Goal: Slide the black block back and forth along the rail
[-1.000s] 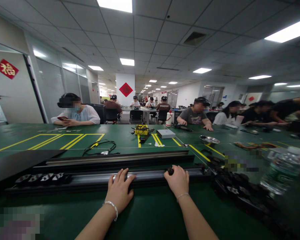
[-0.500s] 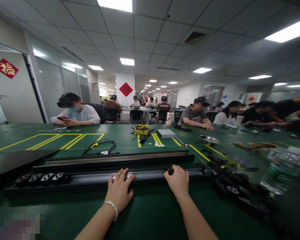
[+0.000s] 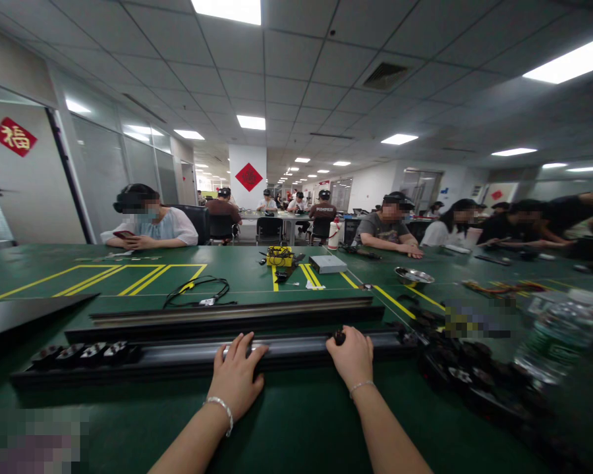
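Observation:
A long black rail [image 3: 178, 355] with a shiny grey channel lies crosswise before me. My left hand [image 3: 237, 368] rests on its middle, fingers spread, holding nothing. Farther right, my right hand [image 3: 352, 355] pinches a small black part [image 3: 338, 337] over the channel; my fingers cover most of it. Several round black modules [image 3: 93, 352] with pale metal tops sit in a row at the rail's left end. Just behind lies a second black rail [image 3: 237, 313], parallel to the first.
On the green table [image 3: 296, 421], several black modules [image 3: 474, 375] lie in a chain at right, near a water bottle [image 3: 553, 336]. Behind are a coiled cable [image 3: 202, 283], a grey box [image 3: 328, 264] and a metal bowl [image 3: 414, 276]. A dark panel [image 3: 29, 316] stands left. People sit across the table.
The dark panel at left has shifted a little farther left in view. The black part in my right hand looks slightly turned. Both hands stay in nearly the same place.

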